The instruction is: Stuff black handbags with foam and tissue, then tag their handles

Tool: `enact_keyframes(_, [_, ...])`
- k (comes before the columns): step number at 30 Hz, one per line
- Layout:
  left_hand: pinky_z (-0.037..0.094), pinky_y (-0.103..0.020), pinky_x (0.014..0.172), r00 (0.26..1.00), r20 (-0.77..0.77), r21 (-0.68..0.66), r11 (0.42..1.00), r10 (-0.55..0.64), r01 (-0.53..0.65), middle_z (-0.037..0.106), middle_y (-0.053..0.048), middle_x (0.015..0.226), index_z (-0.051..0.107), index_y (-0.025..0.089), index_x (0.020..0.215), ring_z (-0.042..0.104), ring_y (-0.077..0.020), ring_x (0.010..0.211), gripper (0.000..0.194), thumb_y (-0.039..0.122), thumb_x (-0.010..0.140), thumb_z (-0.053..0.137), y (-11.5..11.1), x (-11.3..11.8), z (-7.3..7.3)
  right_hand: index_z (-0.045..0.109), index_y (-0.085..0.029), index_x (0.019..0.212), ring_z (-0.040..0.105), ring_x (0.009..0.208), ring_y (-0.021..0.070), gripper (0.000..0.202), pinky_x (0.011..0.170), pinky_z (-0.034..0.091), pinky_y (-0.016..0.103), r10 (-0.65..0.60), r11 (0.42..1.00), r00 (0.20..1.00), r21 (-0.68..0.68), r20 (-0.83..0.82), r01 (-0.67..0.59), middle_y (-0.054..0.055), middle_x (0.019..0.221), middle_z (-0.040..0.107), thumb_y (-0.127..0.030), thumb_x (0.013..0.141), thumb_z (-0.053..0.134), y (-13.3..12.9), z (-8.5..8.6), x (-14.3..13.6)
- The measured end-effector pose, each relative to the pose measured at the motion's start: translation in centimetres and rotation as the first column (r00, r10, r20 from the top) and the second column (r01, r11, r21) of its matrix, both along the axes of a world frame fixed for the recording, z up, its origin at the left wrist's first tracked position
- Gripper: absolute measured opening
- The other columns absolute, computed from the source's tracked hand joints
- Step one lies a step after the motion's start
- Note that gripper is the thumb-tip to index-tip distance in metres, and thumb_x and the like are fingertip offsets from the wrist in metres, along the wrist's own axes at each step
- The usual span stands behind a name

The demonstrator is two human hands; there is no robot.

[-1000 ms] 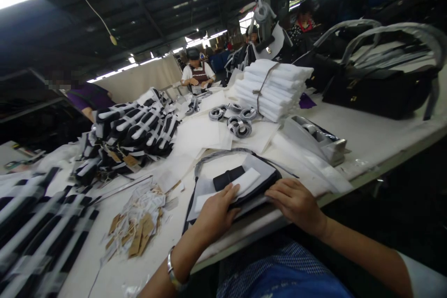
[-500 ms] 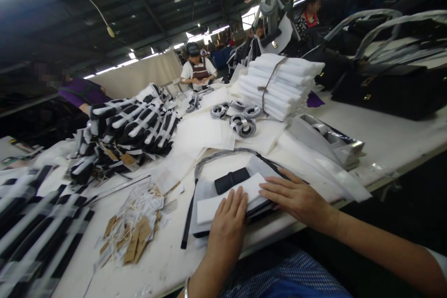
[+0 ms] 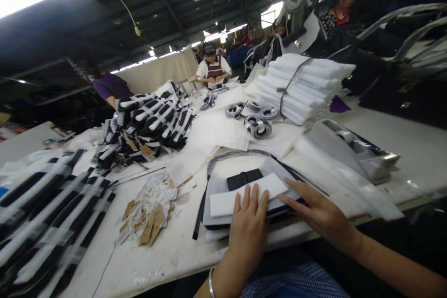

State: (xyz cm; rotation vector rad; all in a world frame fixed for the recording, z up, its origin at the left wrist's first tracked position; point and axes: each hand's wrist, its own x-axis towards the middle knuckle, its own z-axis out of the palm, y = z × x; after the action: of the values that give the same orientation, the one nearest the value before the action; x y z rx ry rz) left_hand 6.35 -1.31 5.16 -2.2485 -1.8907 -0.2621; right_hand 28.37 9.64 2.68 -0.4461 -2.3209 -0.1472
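Note:
A black handbag point(image 3: 275, 213) lies flat at the table's near edge, its wrapped strap point(image 3: 240, 152) arching behind it. Across its front rests a white foam strip point(image 3: 223, 203), just below a black flap or tab point(image 3: 244, 178). My left hand point(image 3: 249, 219) presses on the strip near its middle with the fingers spread. At the right end of the strip, my right hand point(image 3: 319, 209) touches it and the bag's side, fingers stretched out. Both hands lie flat and grip nothing. Part of the bag's lower edge is hidden under my hands.
Left of the bag lie paper tags with strings point(image 3: 153, 214). Wrapped black bags point(image 3: 157, 116) are heaped behind them. Coiled straps point(image 3: 258, 126), a tied stack of white foam point(image 3: 296, 88) and a plastic-covered box point(image 3: 363, 149) stand beyond. A co-worker point(image 3: 213, 67) sits across the table.
The view has swung left, so everything appears further right. My left hand has slid toward the middle of the foam strip, and its fingers have spread.

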Motion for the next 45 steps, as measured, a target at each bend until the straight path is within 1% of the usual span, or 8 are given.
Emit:
enact_keyframes(8, [0.032, -0.058, 0.116, 0.987, 0.119, -0.114, 0.986, -0.108, 0.122, 0.031, -0.017, 0.160, 0.023, 0.018, 0.155, 0.026, -0.0301, 0.149, 0.078, 0.000, 0.083, 0.047, 1.2, 1.0, 2.3, 0.055, -0.028, 0.141, 0.047, 0.137, 0.0295, 0.054, 0.113, 0.043, 0.046, -0.015, 0.999, 1.000, -0.036, 0.005, 0.015, 0.010, 0.160, 0.032, -0.004, 0.093, 0.055, 0.0, -0.8, 0.2])
enact_keyframes(13, [0.038, -0.050, 0.115, 0.933, 0.347, -0.126, 0.981, -0.093, 0.145, 0.037, -0.016, 0.157, 0.029, 0.015, 0.153, 0.035, -0.0289, 0.145, 0.079, 0.028, 0.085, 0.067, 1.7, -0.4, 3.7, 0.058, -0.028, 0.138, 0.048, 0.136, 0.0280, 0.051, 0.112, 0.045, 0.045, 0.002, 0.999, 1.000, -0.046, -0.011, -0.002, 0.010, 0.158, 0.036, -0.003, 0.093, 0.054, 0.1, -1.0, 0.3])
enact_keyframes(17, [0.050, -0.041, 0.106, 0.941, 0.338, -0.091, 0.996, 0.015, 0.016, 0.055, -0.016, 0.143, 0.052, 0.014, 0.138, 0.056, -0.0265, 0.129, 0.051, 0.033, 0.092, 0.062, 2.5, -1.6, 3.9, 0.061, -0.029, 0.135, 0.049, 0.135, 0.0287, 0.050, 0.111, 0.046, 0.046, -0.003, 0.999, 1.000, -0.053, -0.028, 0.002, 0.010, 0.158, 0.037, -0.004, 0.092, 0.055, 0.1, -1.0, 0.3])
enact_keyframes(23, [0.056, -0.038, 0.099, 0.975, 0.220, -0.007, 1.000, -0.013, 0.015, 0.067, -0.014, 0.129, 0.060, 0.014, 0.126, 0.065, -0.0248, 0.119, 0.033, 0.017, 0.093, 0.056, 3.7, -1.1, 3.1, 0.062, -0.029, 0.133, 0.048, 0.136, 0.0290, 0.049, 0.109, 0.048, 0.046, -0.010, 0.999, 1.000, -0.054, -0.030, 0.008, 0.009, 0.161, 0.030, -0.005, 0.092, 0.057, 0.1, -1.1, 0.2])
enact_keyframes(28, [0.052, -0.043, 0.105, 0.994, 0.101, 0.155, 0.987, -0.050, 0.034, 0.063, -0.015, 0.134, 0.056, 0.010, 0.131, 0.060, -0.0258, 0.125, 0.041, 0.003, 0.092, 0.044, 3.5, -0.4, 1.9, 0.064, -0.027, 0.131, 0.046, 0.137, 0.0291, 0.046, 0.108, 0.049, 0.045, 0.001, 0.999, 0.998, -0.054, -0.056, -0.004, 0.009, 0.162, 0.026, -0.005, 0.090, 0.060, 0.1, -1.0, 0.0])
enact_keyframes(32, [0.050, -0.046, 0.106, 0.998, -0.035, 0.318, 0.946, -0.057, 0.065, 0.062, -0.015, 0.136, 0.053, 0.007, 0.134, 0.059, -0.0260, 0.127, 0.044, 0.002, 0.093, 0.040, 3.0, -0.1, 1.4, 0.064, -0.028, 0.131, 0.048, 0.136, 0.0285, 0.047, 0.108, 0.049, 0.043, -0.010, 0.999, 0.994, -0.044, -0.109, 0.005, 0.009, 0.161, 0.031, -0.006, 0.089, 0.063, 0.0, -0.7, -0.2])
enact_keyframes(40, [0.051, -0.044, 0.106, 0.992, -0.044, 0.328, 0.937, -0.116, 0.124, 0.063, -0.012, 0.135, 0.056, 0.010, 0.134, 0.058, -0.0241, 0.128, 0.044, 0.004, 0.094, 0.038, 2.7, 0.5, 0.7, 0.064, -0.025, 0.128, 0.046, 0.138, 0.0296, 0.044, 0.109, 0.048, 0.045, -0.020, 0.999, 0.994, -0.050, -0.109, 0.015, 0.010, 0.163, 0.025, -0.005, 0.090, 0.060, -0.3, -0.7, -0.1])
enact_keyframes(45, [0.052, -0.045, 0.106, 0.995, -0.021, 0.304, 0.948, -0.098, 0.100, 0.063, -0.011, 0.136, 0.056, 0.011, 0.133, 0.057, -0.0253, 0.128, 0.044, 0.004, 0.094, 0.038, 2.0, 0.8, -0.8, 0.062, -0.021, 0.129, 0.047, 0.137, 0.0283, 0.042, 0.111, 0.046, 0.046, 0.003, 1.000, 0.997, -0.015, -0.080, -0.004, 0.013, 0.156, 0.039, -0.003, 0.091, 0.056, -0.3, -0.8, 0.2])
